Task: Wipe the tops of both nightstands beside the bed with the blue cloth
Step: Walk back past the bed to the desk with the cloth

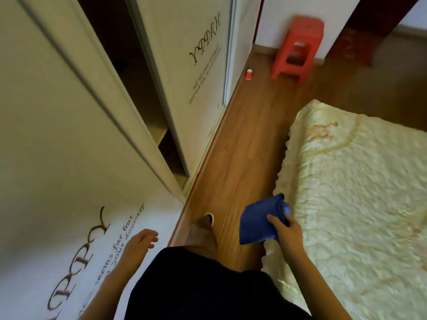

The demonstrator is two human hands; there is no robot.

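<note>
Folded blue cloth carried along the bed's edge, no nightstand in sight.

The blue cloth (261,221) hangs folded from the right hand (285,232), pinched at its corner nearest the bed (360,192), over the wooden floor (242,139) just beside the mattress edge. It looks soft, light and limp, so a bunched, full-palm grip would likely suit wiping better than this corner pinch. The left hand (138,244) is empty, fingers loosely spread, on the far side of the floor strip from the bed, by the wardrobe (69,135). Neither nightstand shows; motion blur softens everything, and the wardrobe's interior is dark.
</note>
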